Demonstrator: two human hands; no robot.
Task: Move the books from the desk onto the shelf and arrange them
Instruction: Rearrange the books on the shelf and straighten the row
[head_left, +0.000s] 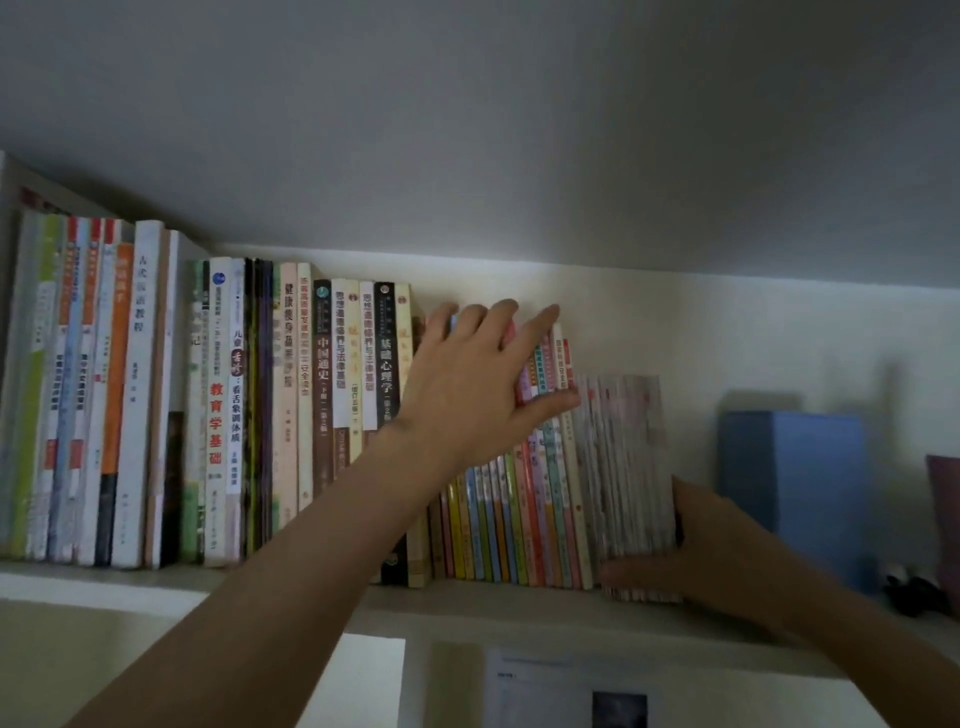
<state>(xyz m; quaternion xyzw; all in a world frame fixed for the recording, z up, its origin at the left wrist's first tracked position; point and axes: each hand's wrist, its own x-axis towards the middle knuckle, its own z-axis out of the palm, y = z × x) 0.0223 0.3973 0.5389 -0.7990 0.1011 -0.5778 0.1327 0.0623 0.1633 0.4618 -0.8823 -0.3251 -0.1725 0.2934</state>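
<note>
A long row of upright books (218, 415) fills the white shelf (467, 603) from the far left to the middle. My left hand (478, 384) lies with spread fingers against the tops and spines of the thin colourful books (519, 525). At the right end of the row stands a bundle of thin pale books (623, 467). My right hand (701, 551) grips that bundle at its lower right, thumb across the front and fingers behind, pressing it against the row.
A blue box (795, 488) stands on the shelf right of the bundle, with a dark red object (945, 519) and small black items (914, 592) beyond it. A paper sheet (571, 686) is pinned below the shelf. The ceiling is close above.
</note>
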